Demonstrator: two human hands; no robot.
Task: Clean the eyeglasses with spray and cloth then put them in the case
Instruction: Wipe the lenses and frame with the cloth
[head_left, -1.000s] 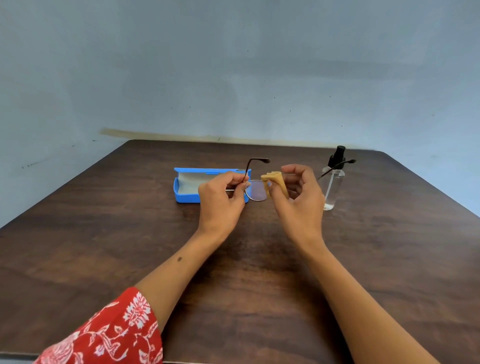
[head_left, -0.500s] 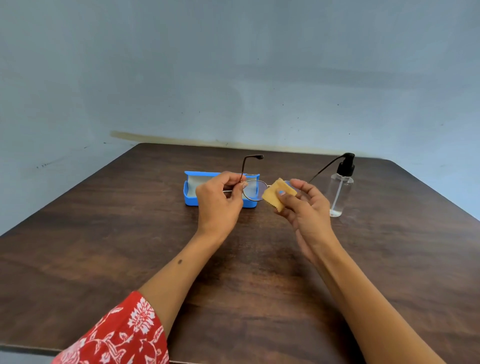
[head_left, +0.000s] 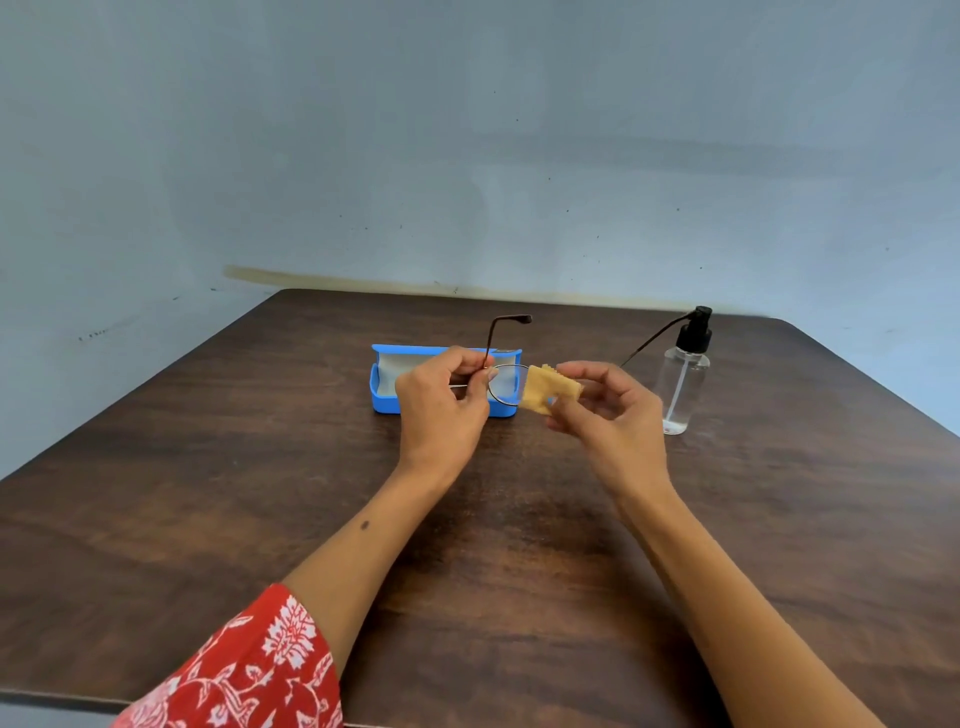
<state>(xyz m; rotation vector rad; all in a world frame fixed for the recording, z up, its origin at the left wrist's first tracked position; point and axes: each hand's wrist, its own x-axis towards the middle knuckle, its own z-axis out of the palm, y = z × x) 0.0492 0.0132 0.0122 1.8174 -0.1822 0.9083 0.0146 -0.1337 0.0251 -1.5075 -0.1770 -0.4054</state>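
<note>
Both hands are up over the dark wooden surface (head_left: 218, 493), working on the eyeglasses (head_left: 501, 382). The left hand (head_left: 441, 410) pinches the thin metal frame at the hinge end, finger and thumb curled tight round it, so that grip is pressed together on the glasses. One temple arm sticks straight up past the knuckles, with its dark tip bent over to the right. The other temple arm runs off behind the right hand toward the spray bottle (head_left: 683, 382).

The right hand (head_left: 610, 410) has a small yellow cloth (head_left: 548, 395) pinched between thumb and fingertips, and the cloth covers the lens on that side. Can't tell if it's actually pressing the glass or just sitting in front of it.

Behind the hands, the blue case (head_left: 384, 397) lies open on the surface with its pale lining showing. The clear bottle with the black pump top stands upright to the right, near the right hand but apart from it. A red floral sleeve (head_left: 244, 670) shows at the bottom left.
</note>
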